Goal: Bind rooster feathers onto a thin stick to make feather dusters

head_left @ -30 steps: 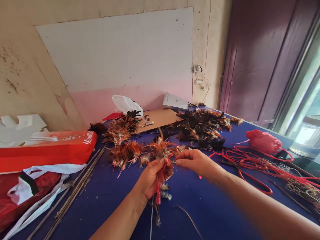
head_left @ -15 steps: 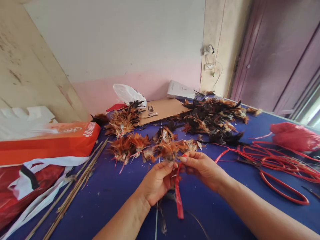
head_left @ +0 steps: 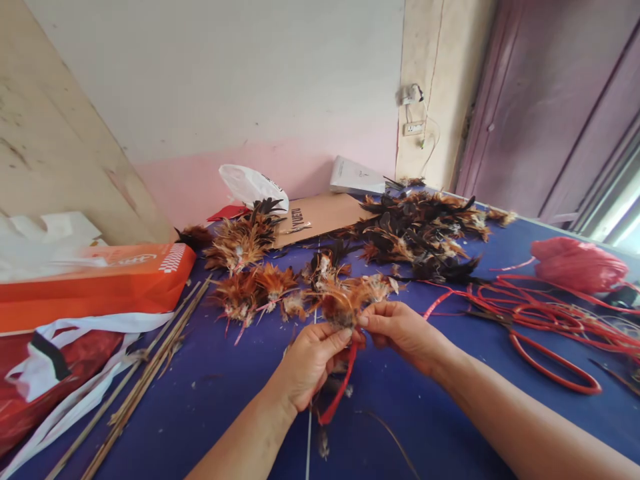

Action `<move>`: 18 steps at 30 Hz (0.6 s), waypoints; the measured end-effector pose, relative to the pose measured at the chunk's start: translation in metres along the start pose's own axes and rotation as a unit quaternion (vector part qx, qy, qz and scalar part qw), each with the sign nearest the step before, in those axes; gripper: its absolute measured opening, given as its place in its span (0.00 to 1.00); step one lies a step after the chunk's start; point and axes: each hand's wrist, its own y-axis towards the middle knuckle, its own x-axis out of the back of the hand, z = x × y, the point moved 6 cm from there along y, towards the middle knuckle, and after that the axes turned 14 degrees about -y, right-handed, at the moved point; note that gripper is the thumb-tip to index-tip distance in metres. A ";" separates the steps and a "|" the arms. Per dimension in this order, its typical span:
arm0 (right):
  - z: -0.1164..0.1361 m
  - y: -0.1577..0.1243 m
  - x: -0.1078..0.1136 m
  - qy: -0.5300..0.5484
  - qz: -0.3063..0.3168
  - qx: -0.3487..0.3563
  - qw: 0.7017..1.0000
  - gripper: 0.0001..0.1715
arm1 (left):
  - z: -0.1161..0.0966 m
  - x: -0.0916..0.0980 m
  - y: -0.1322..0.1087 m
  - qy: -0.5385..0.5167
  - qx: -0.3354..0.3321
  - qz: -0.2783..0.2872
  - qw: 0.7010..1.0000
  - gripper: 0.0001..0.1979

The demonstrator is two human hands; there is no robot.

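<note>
My left hand [head_left: 313, 360] is closed in a pinch on the base of a small bunch of brown feathers [head_left: 340, 303], held above the blue table. The fluffy tips stick up and away from me. A red plastic strip [head_left: 340, 393] hangs in a curve below the bunch. Against the other side of the base, my right hand [head_left: 403, 331] is closed too, thumb and fingers pinching what looks like the strip's upper part. The fingers partly hide where strip and quills meet. Dark loose feathers show under my left hand.
Feather bunches [head_left: 255, 287] and a dark feather heap [head_left: 420, 233] lie beyond my hands. To the right are red-handled scissors [head_left: 555, 367], tangled red strips [head_left: 560, 320] and a red ball [head_left: 580, 263]. Thin sticks [head_left: 145, 380] and an orange bag [head_left: 125, 280] lie left; cardboard [head_left: 325, 217] behind.
The strip's hanging end has swung left and now curves. The bunch's fluffy feathers show more clearly above my fingers. The view has shifted slightly; both hands stay together.
</note>
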 end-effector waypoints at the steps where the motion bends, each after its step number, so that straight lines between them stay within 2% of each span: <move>1: -0.001 0.000 -0.001 0.003 0.007 -0.002 1.000 0.14 | -0.001 0.001 0.000 -0.005 -0.004 -0.003 1.000 0.08; 8: -0.003 0.001 -0.001 0.003 0.005 -0.006 1.000 0.11 | -0.002 0.007 0.001 -0.028 -0.007 -0.023 0.999 0.08; 18: -0.007 0.000 -0.003 0.071 0.027 -0.036 0.996 0.09 | -0.001 0.012 0.003 -0.073 -0.014 -0.033 0.997 0.07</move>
